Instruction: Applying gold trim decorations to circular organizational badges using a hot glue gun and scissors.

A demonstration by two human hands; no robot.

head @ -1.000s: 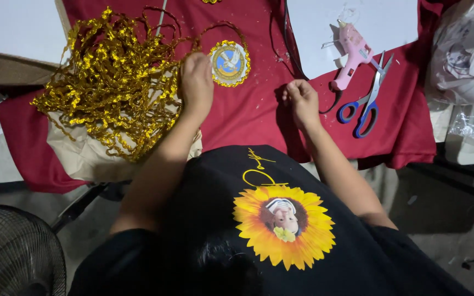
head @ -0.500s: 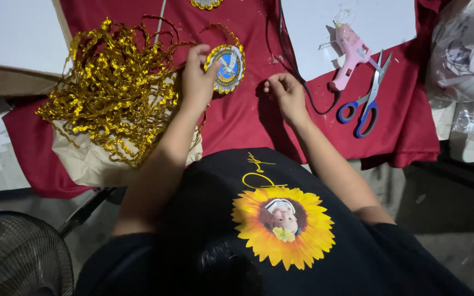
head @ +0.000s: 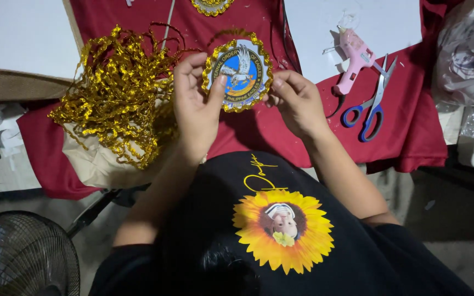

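Here, in the head view, both hands hold a round blue badge (head: 239,72) edged with gold trim, lifted just above the red cloth (head: 138,22) near the middle of the worktop. The left hand (head: 196,107) grips its left rim, thumb across the face; the right hand (head: 297,101) pinches the right rim. A heap of gold trim (head: 117,93) lies toward the left edge. A pink glue gun (head: 354,59) and blue-handled scissors (head: 370,104) lie toward the right edge.
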